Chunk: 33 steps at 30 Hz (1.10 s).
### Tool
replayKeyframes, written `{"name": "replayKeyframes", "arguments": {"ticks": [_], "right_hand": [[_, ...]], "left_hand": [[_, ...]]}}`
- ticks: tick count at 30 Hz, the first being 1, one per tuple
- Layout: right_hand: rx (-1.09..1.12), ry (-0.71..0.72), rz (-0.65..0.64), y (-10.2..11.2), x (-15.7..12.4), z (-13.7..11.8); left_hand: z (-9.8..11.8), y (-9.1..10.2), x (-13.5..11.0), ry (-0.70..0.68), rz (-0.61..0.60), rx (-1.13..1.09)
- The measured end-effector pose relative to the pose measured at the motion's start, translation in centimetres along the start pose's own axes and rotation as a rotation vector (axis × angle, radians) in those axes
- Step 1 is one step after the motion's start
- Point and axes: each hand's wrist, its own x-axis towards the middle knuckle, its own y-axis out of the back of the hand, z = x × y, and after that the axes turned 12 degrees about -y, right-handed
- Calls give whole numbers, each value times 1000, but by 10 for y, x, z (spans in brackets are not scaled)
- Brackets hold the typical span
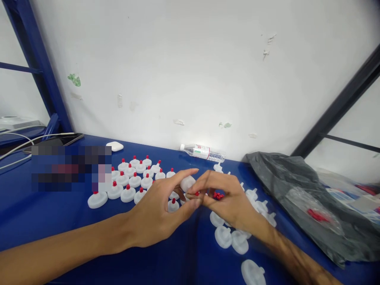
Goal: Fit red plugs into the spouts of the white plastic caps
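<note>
Head view, looking down at a blue table [166, 261] against a white wall [190, 79]. Two bare hands meet near ctr, fingertips close together.

L hand [162, 206]: half curled, index reaching over the top & thumb below, w/ a white disc pc [187, 184] held btwn them. R hand [219, 194]: fingers bent in a narrow pinch, tips up against the same pc. A small red bit [196, 194] shows at the R fingertips; can't tell if it's gripped or just behind them.

L of the hands: a cluster of white discs w/ red tips [128, 194], most standing flat, tips up, in loose rows; one at the back [156, 167] is tilted. R of the hands: white discs w/o red tips [223, 236], lying at various angles, partly hidden by the R hand & forearm; one more [253, 272] sits apart at the front edge of view. Small pile of red caps [219, 196] just behind the R hand.

Back of table, by the wall: a clear bottle [203, 152] on its side, white cap pointing L. Far L: white rounded case [115, 146], dark phone [73, 138], white cables [18, 138], plus a pixelated patch. Far R: dark grey plastic bag [267, 170] w/ a clear bag of red pcs [319, 215] on it.
</note>
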Motion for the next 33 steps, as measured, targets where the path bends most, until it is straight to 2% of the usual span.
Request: {"name": "replayKeyframes", "arguments": {"ticks": [3,7,13,17,22,29,33], "right_hand": [[-8,12,-31,-3,-1,0],[-44,12,-54,-3,-1,3],[-161,-4,-174,0,-1,4],[-110,-8,-148,-1,-2,5],[-115,-20,-149,-2,-2,5],[-142,-76,-156,-3,-3,2],[-143,-5,-117,-3,-3,3]], "left_hand": [[0,-2,2,21,12,35],[3,0,6,-2,-31,-16],[2,-1,7,-50,-38,3],[-4,-3,5,-76,-30,34],[-7,-2,3,-160,-33,187],[-7,-2,2,-165,-28,228],[-13,-4,0,-191,-30,244]]}}
